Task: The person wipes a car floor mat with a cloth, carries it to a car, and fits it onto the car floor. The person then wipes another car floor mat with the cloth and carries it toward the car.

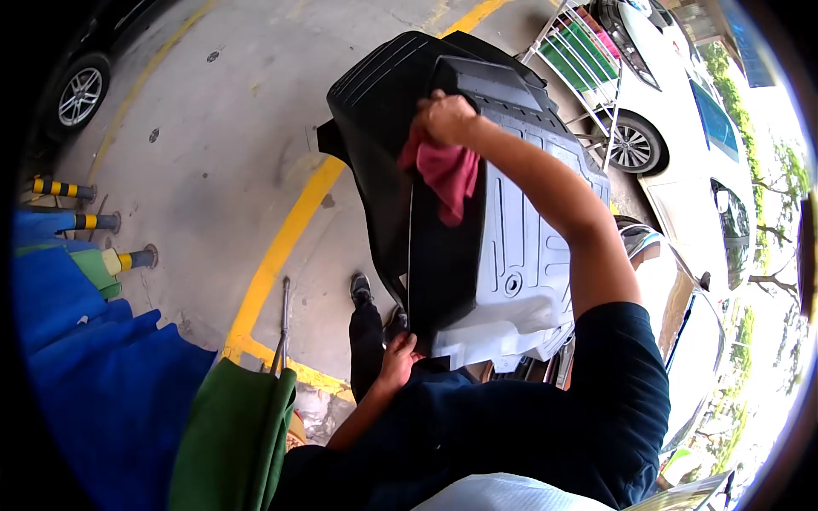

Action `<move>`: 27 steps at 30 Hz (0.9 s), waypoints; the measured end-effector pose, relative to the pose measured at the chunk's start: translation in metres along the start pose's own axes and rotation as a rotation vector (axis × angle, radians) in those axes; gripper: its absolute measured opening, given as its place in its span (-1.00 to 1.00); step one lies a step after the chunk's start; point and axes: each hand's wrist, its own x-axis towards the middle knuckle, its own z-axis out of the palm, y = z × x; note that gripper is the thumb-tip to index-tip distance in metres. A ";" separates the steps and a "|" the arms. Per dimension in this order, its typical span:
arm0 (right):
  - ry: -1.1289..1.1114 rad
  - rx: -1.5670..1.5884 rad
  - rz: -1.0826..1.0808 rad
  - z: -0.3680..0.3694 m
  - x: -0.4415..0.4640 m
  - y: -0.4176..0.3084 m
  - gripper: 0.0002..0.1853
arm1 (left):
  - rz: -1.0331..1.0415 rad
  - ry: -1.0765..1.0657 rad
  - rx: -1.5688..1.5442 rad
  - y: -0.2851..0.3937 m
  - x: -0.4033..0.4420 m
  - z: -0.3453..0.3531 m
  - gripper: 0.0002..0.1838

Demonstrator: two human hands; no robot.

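Observation:
A large moulded black plastic panel (375, 128), with a pale, shiny ribbed face (528, 221), stands in front of my body. Over its upper part, my right hand (445, 117) is closed on a crumpled red cloth (447, 175), which hangs down against the black surface. At the panel's lower edge, my left hand (398, 361) has its fingers closed on the rim; part of them is hidden behind it.
Blue cloth (111, 366) and green cloth (226, 426) hang at the lower left, beside striped posts (98, 221). A metal rack (579, 68) and a white car (682, 162) stand at the right. A dark car's wheel (81, 95) shows at the upper left.

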 end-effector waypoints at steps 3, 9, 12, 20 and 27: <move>0.263 0.189 0.379 0.004 0.036 0.080 -0.69 | -0.003 -0.023 -0.014 0.010 -0.003 0.000 -0.90; 0.274 0.252 0.239 0.017 0.009 0.070 -0.63 | -0.027 0.114 -0.124 0.013 -0.004 0.019 -0.93; 0.492 0.408 0.282 0.019 -0.052 0.088 -0.65 | 0.043 0.118 -0.099 0.002 0.002 0.011 -0.92; 0.504 1.294 0.396 0.085 -0.125 0.156 -0.71 | 0.136 0.204 -0.119 -0.019 0.004 0.018 -0.86; 0.476 0.833 0.864 0.196 -0.227 0.232 -0.69 | 0.219 0.209 -0.037 0.002 -0.002 0.030 -0.80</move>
